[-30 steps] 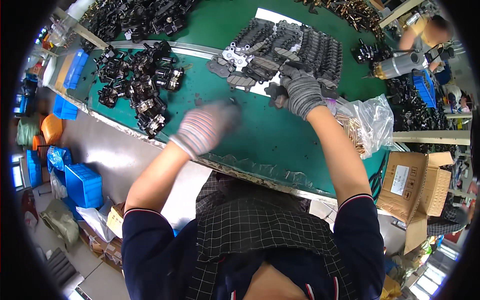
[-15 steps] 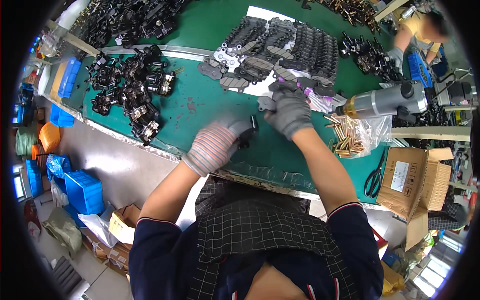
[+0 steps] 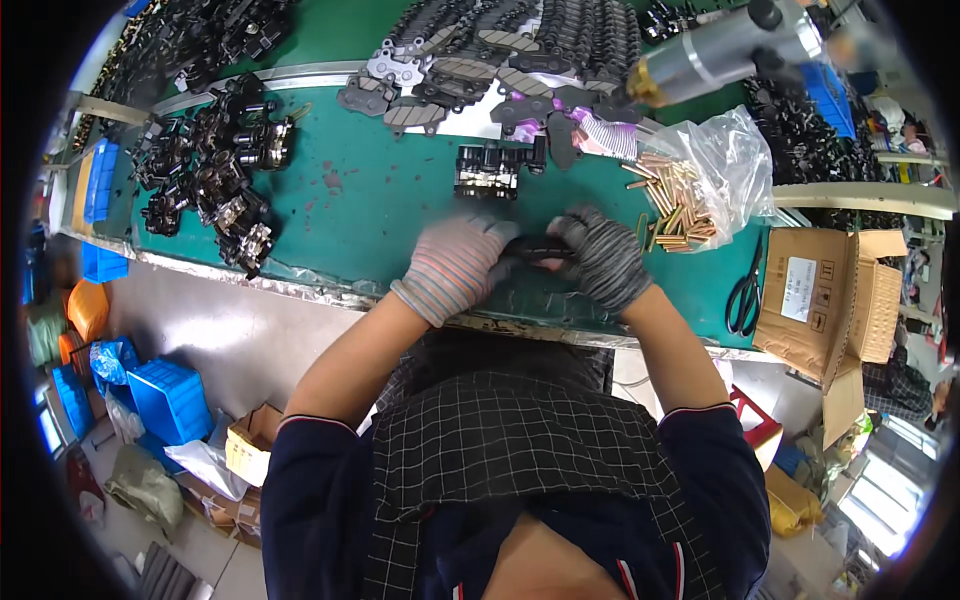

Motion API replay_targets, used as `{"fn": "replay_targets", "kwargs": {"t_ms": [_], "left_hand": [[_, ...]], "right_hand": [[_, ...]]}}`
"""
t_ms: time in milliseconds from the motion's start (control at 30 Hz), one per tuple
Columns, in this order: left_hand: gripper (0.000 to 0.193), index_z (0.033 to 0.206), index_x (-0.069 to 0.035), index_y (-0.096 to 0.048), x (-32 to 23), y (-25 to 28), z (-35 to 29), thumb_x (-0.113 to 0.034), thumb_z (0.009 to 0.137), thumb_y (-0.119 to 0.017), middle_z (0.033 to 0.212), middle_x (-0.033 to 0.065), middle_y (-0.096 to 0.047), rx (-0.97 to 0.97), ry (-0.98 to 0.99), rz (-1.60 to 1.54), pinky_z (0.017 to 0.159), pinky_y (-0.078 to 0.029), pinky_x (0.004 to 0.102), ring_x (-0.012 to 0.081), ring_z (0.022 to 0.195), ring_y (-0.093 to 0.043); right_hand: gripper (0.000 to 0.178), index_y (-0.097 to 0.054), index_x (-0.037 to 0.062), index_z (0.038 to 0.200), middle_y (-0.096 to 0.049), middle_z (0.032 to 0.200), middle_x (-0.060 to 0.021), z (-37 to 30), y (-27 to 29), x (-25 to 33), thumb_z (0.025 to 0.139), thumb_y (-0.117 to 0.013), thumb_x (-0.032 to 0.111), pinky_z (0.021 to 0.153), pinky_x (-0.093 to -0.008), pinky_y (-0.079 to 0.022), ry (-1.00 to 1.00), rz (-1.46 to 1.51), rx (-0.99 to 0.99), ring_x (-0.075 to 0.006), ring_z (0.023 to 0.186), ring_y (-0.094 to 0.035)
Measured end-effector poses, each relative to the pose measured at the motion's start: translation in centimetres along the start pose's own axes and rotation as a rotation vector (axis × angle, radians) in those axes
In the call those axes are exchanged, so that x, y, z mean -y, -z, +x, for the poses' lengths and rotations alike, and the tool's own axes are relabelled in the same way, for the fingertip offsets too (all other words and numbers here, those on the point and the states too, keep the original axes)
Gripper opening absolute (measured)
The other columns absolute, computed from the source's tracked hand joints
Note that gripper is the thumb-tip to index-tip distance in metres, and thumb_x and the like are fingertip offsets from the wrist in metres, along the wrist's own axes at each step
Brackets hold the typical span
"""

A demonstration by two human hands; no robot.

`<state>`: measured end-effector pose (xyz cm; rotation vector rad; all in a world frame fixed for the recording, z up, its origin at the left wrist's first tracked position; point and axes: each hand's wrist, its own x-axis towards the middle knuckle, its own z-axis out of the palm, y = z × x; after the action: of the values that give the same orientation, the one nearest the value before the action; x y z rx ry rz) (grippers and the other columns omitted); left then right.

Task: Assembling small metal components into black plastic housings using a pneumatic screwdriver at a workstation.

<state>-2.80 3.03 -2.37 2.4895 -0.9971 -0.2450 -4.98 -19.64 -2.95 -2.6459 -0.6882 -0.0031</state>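
Grey-striped left hand [image 3: 455, 262], knit-gloved right hand [image 3: 604, 262], both grips pinching a dark part [image 3: 540, 247], blocky black-and-silver assembly [image 3: 487, 172] beyond

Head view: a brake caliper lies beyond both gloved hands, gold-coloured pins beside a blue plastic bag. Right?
No: the plastic bag is clear, not blue, per the head view. Rest holds: gold-coloured pins beside it, a brake caliper beyond the gloved left hand and right hand.
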Motion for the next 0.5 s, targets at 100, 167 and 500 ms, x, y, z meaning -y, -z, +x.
{"fn": "replay_targets", "kwargs": {"t_ms": [100,167,500], "left_hand": [[0.042,0.113,-0.008,-0.059,0.2,-2.1,-0.6,-0.021,0.075,-0.071,0.095,0.0147,-0.062,-0.220,0.019,-0.068,0.077,-0.050,0.0413,0.0331,0.086,-0.060],[0.039,0.111,-0.008,-0.061,0.0,-2.5,-0.1,-0.021,0.076,-0.071,0.094,0.0141,-0.063,-0.289,0.084,-0.115,0.075,-0.050,0.0406,0.0327,0.085,-0.060],[0.032,0.107,-0.010,-0.063,0.5,-0.5,-1.2,-0.021,0.077,-0.070,0.093,0.0117,-0.063,-0.360,0.129,-0.213,0.076,-0.049,0.0409,0.0329,0.087,-0.060]], "right_hand": [[0.038,-0.063,0.0076,0.102,-0.062,0.085,-0.0131,-0.5,-0.8,-1.4,0.073,-0.076,0.030,0.072,-0.0394,-0.052,0.010,0.102,-0.057,-0.0296,0.080,-0.063],[0.036,-0.063,0.0066,0.100,-0.062,0.084,-0.0126,-0.6,-1.3,-2.0,0.073,-0.077,0.025,0.071,-0.0376,-0.052,-0.038,0.179,-0.060,-0.0292,0.077,-0.063],[0.027,-0.065,0.0050,0.096,-0.065,0.083,-0.0112,1.6,-0.7,-1.4,0.077,-0.076,0.021,0.068,-0.0362,-0.052,0.039,0.337,-0.130,-0.0301,0.075,-0.064]]}}
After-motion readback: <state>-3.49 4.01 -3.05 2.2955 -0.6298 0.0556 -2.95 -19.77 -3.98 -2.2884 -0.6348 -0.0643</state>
